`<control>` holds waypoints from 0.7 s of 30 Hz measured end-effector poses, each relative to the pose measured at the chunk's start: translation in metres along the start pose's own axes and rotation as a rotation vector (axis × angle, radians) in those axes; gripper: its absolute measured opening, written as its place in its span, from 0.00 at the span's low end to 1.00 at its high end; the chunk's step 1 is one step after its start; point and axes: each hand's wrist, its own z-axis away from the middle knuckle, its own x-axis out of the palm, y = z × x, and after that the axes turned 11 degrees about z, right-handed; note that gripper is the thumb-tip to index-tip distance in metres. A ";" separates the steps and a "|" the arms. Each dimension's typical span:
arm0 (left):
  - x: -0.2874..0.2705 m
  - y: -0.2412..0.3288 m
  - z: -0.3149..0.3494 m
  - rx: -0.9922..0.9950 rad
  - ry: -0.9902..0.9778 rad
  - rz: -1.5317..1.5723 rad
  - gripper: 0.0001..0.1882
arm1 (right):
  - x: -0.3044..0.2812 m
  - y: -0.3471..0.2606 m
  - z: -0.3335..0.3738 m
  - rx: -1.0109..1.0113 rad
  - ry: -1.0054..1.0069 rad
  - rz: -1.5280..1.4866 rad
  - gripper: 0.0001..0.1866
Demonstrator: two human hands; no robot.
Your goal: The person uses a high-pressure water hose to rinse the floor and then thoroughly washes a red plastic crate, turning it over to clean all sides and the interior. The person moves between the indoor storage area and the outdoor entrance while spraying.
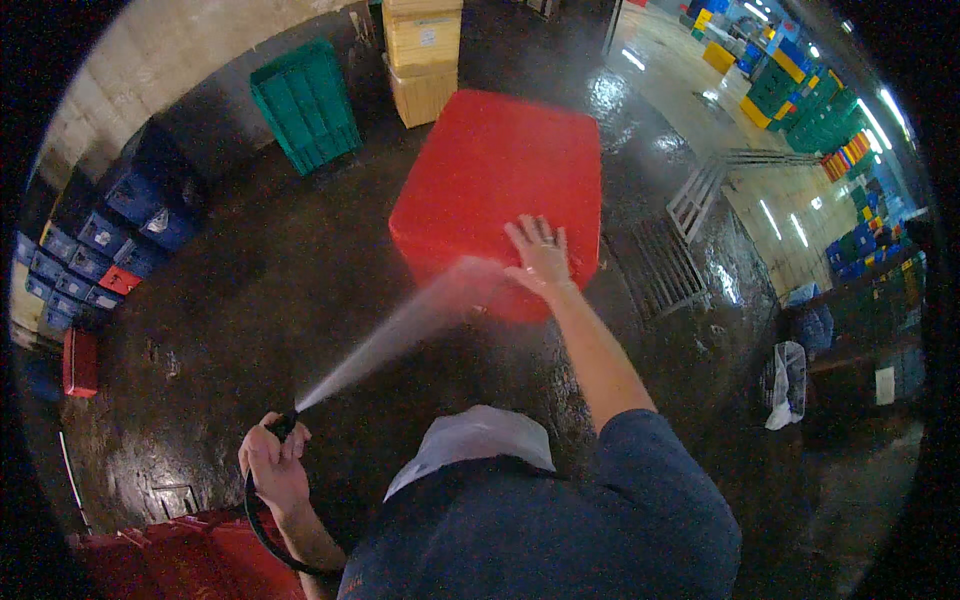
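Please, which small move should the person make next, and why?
Perhaps the left hand should swing the small black spray nozzle slightly left: its white, widening water jet strikes the near side of the large red plastic box close to the bare right hand, while that side's left corner seems outside the jet.

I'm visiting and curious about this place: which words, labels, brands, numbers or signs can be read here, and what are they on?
None can be read.
Stack of pale yellow rectangular plastic boxes: small white label, too small to read.
Stacked blue rectangular plastic crates at far left: pale patches, too blurred to tell whether they bear print.
Big red rectangular plastic container: no writing shows.
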 end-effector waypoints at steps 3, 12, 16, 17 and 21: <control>0.011 -0.024 0.012 -0.085 0.146 0.015 0.24 | -0.011 0.051 0.027 0.138 -0.022 0.043 0.56; 0.015 -0.018 -0.018 -0.014 0.354 -0.570 0.17 | 0.010 0.073 0.046 0.103 0.182 -0.218 0.58; 0.037 -0.007 -0.025 0.159 0.148 -0.314 0.22 | 0.026 0.077 0.043 0.165 0.217 -0.418 0.55; 0.046 -0.012 -0.021 0.104 0.141 -0.288 0.23 | 0.030 0.077 0.040 0.215 0.258 -0.572 0.54; 0.086 -0.039 -0.008 -0.031 -0.220 -0.118 0.19 | 0.049 0.072 0.027 0.669 0.381 -0.933 0.52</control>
